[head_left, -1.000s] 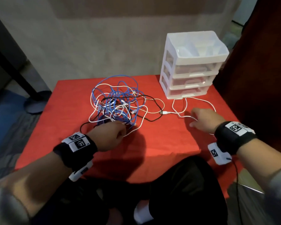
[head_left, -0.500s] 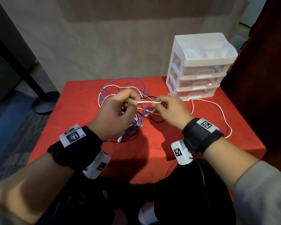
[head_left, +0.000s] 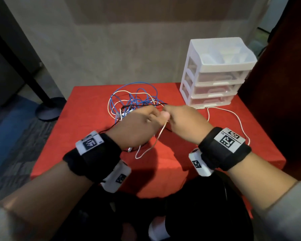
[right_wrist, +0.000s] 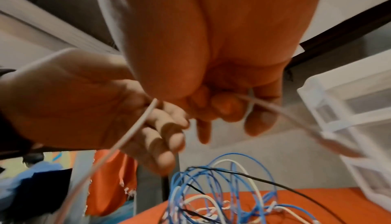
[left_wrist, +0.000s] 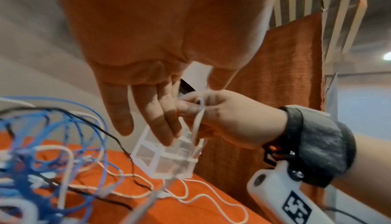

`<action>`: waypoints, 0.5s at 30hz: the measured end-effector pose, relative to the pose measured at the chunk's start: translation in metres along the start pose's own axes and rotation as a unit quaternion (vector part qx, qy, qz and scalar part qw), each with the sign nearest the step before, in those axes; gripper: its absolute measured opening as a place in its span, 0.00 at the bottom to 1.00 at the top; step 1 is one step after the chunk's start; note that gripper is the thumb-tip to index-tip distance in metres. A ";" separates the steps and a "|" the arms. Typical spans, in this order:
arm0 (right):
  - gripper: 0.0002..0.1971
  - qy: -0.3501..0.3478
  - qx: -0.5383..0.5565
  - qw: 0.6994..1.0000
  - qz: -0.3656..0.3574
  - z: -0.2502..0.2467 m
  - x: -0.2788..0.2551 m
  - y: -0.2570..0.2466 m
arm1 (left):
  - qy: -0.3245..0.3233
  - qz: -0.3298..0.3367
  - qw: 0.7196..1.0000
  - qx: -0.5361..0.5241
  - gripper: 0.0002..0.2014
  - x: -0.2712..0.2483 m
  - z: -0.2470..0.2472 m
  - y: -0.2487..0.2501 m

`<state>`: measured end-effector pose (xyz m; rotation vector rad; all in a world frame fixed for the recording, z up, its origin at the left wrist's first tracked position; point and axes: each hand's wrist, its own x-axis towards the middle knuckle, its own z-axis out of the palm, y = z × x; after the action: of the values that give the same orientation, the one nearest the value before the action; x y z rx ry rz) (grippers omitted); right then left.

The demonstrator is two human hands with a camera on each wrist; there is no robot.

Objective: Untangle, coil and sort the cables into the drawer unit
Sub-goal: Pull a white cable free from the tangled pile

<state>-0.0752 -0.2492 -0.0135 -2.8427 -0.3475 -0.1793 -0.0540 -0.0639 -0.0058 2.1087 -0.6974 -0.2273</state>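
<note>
Red table (head_left: 87,122); wristband markers (head_left: 228,140) bear no readable writing.

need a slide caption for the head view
Both hands, left and right, hold a white cable above the cable tangle beside the drawer unit.

**Hands close up on the white cable**

A second ago the left hand (head_left: 137,126) lay at the near edge of the tangle (head_left: 134,103) and the right hand (head_left: 184,122) was flat on the table beside the white cable (head_left: 156,141). Both have since lifted it. Half a second ago a short taut stretch ran between the hands, slightly apart; now they touch, fingers curled round the cable, and a slack loop hangs below them toward the near side.
</note>
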 end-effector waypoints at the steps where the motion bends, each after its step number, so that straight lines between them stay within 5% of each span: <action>1: 0.05 -0.010 -0.014 1.000 0.004 -0.001 0.001 -0.004 | -0.003 -0.023 1.000 -0.020 0.21 0.003 0.008 0.004; 4: 0.06 -0.014 0.052 0.999 0.003 -0.014 -0.001 0.003 | 0.003 -0.028 1.000 0.012 0.12 0.008 0.009 0.000; 8: 0.09 -0.049 0.259 0.965 -0.004 -0.034 -0.012 0.021 | -0.027 0.048 0.995 0.088 0.16 0.004 -0.018 -0.012; 13: 0.11 0.059 0.176 0.979 0.085 -0.050 -0.023 0.069 | -0.021 0.041 0.994 0.099 0.16 -0.007 -0.056 -0.033; 15: 0.11 0.044 0.135 0.984 0.111 -0.048 -0.026 0.078 | -0.004 0.044 0.992 0.122 0.16 -0.008 -0.064 -0.037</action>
<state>-0.0844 -0.3412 0.0088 -2.5697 -0.0295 -0.1964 -0.0206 0.0020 0.0016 2.3029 -0.8572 -0.1060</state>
